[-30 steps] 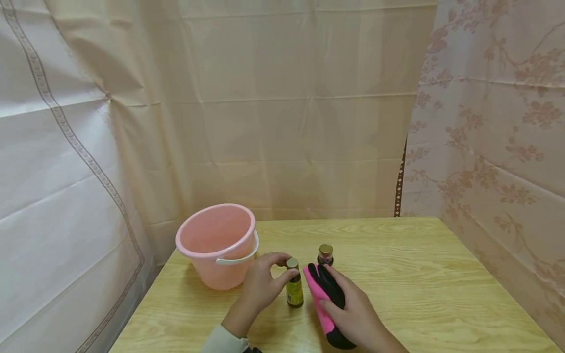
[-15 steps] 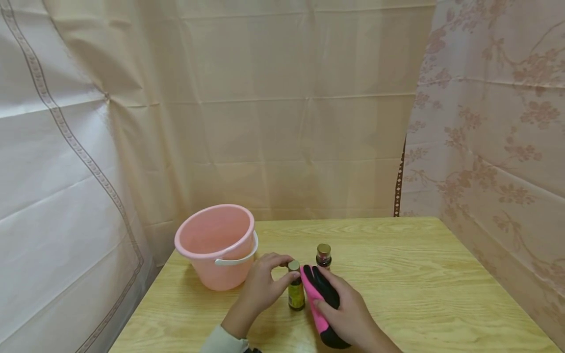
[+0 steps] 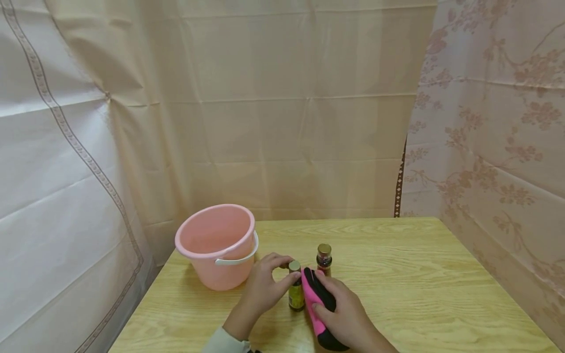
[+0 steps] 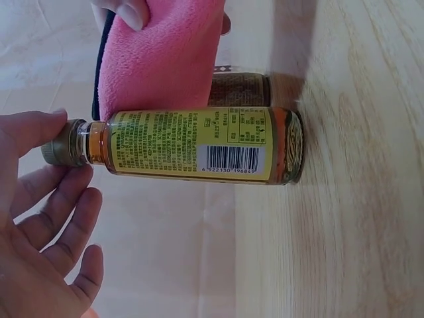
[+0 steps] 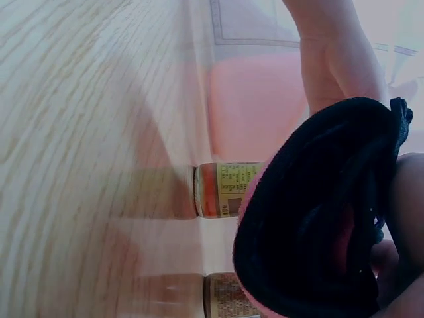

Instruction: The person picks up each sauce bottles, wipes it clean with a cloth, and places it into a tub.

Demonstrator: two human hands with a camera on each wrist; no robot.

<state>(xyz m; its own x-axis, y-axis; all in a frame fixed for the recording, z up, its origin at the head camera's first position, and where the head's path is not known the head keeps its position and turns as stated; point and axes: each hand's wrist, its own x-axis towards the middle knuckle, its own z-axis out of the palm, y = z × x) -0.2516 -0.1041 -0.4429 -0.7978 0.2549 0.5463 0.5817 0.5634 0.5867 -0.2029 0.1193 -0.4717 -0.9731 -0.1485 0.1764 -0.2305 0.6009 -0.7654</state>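
A small glass bottle with a yellow-green label and gold cap stands upright on the table. My left hand pinches its cap between thumb and fingers, the other fingers loosely bent. My right hand grips a pink plush cloth pouch with black trim, thumb on the near side. In the left wrist view the plush side lies against the bottle's label. The right wrist view looks into the pouch's dark opening. A second gold-capped bottle stands just behind, partly hidden by the pouch and right hand.
To the left, a pink bucket with a white handle stands near my left hand. The wooden table extends to the right. Curtains hang behind and on both sides.
My right hand has brought the pouch left, up against the held bottle. That bottle has shifted slightly right. More of the rear bottle shows now. My left hand keeps its pinch on the cap.
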